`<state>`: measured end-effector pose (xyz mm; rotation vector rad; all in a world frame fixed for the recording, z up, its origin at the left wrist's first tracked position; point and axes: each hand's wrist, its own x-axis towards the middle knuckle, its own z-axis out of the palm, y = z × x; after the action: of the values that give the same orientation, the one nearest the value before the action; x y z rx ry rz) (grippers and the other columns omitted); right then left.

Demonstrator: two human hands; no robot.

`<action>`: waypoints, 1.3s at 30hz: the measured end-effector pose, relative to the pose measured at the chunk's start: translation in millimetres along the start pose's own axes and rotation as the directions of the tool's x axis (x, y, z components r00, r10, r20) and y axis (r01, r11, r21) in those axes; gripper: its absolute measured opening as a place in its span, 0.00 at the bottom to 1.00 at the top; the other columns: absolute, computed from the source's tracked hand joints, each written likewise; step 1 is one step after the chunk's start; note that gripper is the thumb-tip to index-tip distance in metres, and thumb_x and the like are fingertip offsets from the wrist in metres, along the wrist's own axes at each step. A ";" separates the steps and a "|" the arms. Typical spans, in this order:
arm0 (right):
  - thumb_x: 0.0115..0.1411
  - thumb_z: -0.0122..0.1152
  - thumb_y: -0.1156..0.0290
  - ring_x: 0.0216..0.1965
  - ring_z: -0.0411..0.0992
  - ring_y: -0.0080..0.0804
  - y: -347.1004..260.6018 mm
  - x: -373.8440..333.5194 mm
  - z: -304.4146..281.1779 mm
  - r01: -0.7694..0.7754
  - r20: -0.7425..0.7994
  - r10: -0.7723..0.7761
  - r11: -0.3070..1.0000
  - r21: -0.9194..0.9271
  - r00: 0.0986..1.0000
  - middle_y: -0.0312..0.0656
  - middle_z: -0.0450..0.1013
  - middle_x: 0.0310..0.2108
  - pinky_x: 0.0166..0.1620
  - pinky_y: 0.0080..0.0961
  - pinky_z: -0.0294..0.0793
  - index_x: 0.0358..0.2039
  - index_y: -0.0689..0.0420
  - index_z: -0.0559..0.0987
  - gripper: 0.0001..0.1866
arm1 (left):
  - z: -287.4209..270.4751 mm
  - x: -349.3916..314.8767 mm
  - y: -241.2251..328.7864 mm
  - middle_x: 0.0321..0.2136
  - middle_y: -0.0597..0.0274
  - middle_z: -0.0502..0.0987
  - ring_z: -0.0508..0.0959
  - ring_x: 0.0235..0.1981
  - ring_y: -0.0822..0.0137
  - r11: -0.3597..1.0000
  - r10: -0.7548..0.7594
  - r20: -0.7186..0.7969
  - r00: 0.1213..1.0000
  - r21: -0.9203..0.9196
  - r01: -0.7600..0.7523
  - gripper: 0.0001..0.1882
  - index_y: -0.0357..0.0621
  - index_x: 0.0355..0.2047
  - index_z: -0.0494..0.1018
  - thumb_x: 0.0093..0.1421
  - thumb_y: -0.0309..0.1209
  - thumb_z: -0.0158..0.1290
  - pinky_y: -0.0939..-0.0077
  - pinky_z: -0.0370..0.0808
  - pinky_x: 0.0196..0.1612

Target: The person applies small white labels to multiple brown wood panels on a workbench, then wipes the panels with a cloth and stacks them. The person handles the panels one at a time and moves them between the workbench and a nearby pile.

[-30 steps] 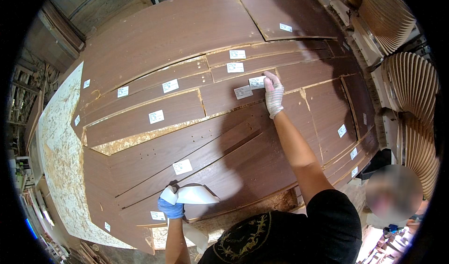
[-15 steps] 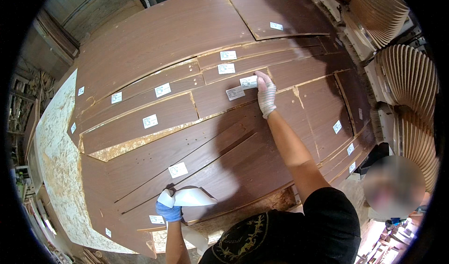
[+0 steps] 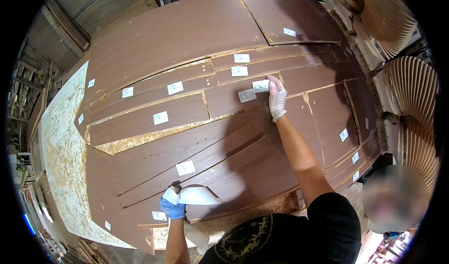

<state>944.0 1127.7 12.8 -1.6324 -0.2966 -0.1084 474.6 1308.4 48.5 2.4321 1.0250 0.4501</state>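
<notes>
My right hand (image 3: pixel 277 98) is stretched far out over the brown panels (image 3: pixel 187 35), its gloved fingertips pressed flat on a small white label (image 3: pixel 260 85) — not clenched, nothing grasped, just bearing down on the label's right end. The label lies to the left of my fingers, its long axis running left-right along the strip. My left hand (image 3: pixel 172 207) stays near me, gripping a curled white backing sheet (image 3: pixel 199 196) — well apart from the label.

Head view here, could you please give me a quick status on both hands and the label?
Right hand gloved, fingertips pressing a white label onto a brown panel. Left hand gripping a white backing strip at the near edge. Nothing blocking.
</notes>
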 end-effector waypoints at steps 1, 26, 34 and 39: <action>0.62 0.48 0.70 0.44 0.69 0.28 0.8 0.0 -0.8 0.030 -0.005 -0.030 0.999 -0.045 1.000 0.41 0.73 0.40 0.51 0.24 0.65 0.43 0.62 0.75 0.13 | -0.8 0.8 1.1 0.20 0.57 0.74 0.74 0.21 0.57 1.000 0.003 -0.001 1.000 -0.020 -0.003 0.10 0.43 0.23 0.73 0.43 0.34 0.60 0.69 0.70 0.25; 0.60 0.54 0.74 0.38 0.68 0.19 -48.0 -9.4 83.0 -0.204 0.121 0.181 0.953 0.223 0.976 0.36 0.72 0.39 0.42 0.16 0.69 0.45 0.62 0.74 0.13 | -0.2 -0.4 -16.9 0.17 0.58 0.72 0.73 0.18 0.55 0.981 0.022 0.129 0.991 0.190 -0.047 0.08 0.51 0.21 0.71 0.46 0.39 0.57 0.67 0.68 0.20; 0.59 0.55 0.72 0.31 0.65 0.14 -50.5 -13.4 92.1 -0.212 0.149 0.179 0.945 0.250 0.972 0.31 0.71 0.36 0.34 0.14 0.67 0.45 0.60 0.75 0.13 | 3.1 -4.9 -27.0 0.19 0.60 0.74 0.75 0.19 0.57 0.977 -0.026 0.170 0.985 0.213 -0.011 0.08 0.53 0.23 0.73 0.46 0.40 0.56 0.68 0.70 0.22; 0.59 0.55 0.71 0.38 0.67 0.20 -50.3 -12.7 87.6 -0.246 0.173 0.207 0.938 0.246 0.963 0.36 0.71 0.39 0.43 0.18 0.68 0.45 0.61 0.74 0.14 | 0.0 -2.7 -24.6 0.20 0.61 0.74 0.75 0.20 0.57 0.990 -0.031 0.119 0.992 0.138 0.015 0.09 0.54 0.26 0.74 0.46 0.42 0.55 0.66 0.71 0.23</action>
<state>909.5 1215.7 50.6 -1.3979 -0.2207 0.2195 458.5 1321.6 35.2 2.5304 1.0624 0.2274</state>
